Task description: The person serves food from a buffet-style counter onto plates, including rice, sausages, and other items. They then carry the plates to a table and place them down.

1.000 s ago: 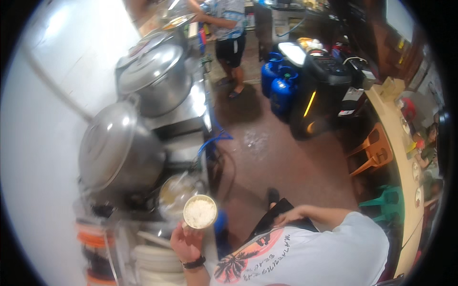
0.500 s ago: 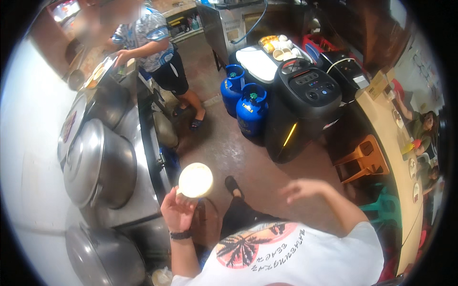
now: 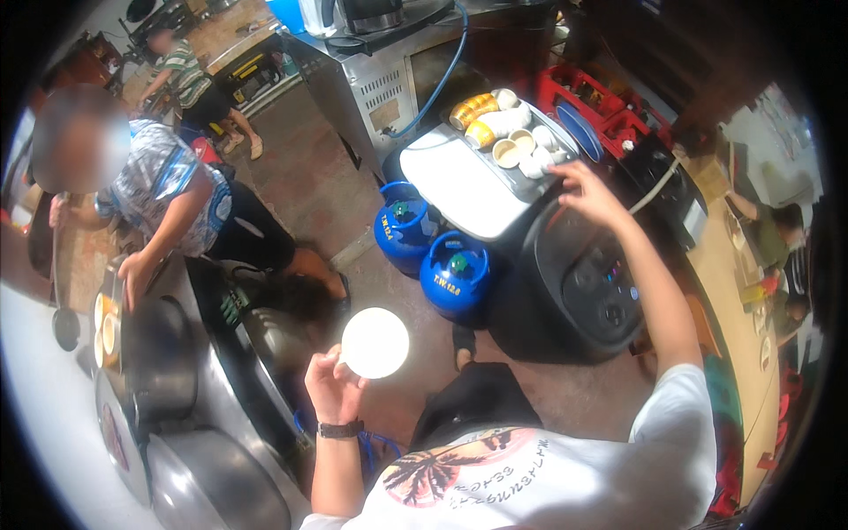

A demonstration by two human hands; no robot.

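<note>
My left hand (image 3: 334, 384) is closed at the lower left edge of a round, pale cup (image 3: 375, 343). Glare washes out the cup's inside. My right hand (image 3: 587, 190) stretches out over the black speaker (image 3: 579, 274), fingers apart and nothing visible in them. Its fingertips are beside a group of white cups (image 3: 537, 163) on a tray (image 3: 528, 190); whether they touch, I cannot tell. Pale cups (image 3: 514, 147) and yellow-patterned ones (image 3: 474, 111) share that tray. Under it is a white tabletop (image 3: 450, 177).
Two blue gas cylinders (image 3: 455, 274) stand beside the speaker. Red crates (image 3: 574, 91) and a blue plate (image 3: 579, 132) lie behind the tray. At left are large steel pots (image 3: 216, 477) and a person (image 3: 163, 181) with a tray of cups (image 3: 108, 331). Other people sit along the right-hand table (image 3: 707, 309).
My right hand has reached forward to the tray of cups. The view has shifted toward the speaker and tray. My left hand still holds the cup.
</note>
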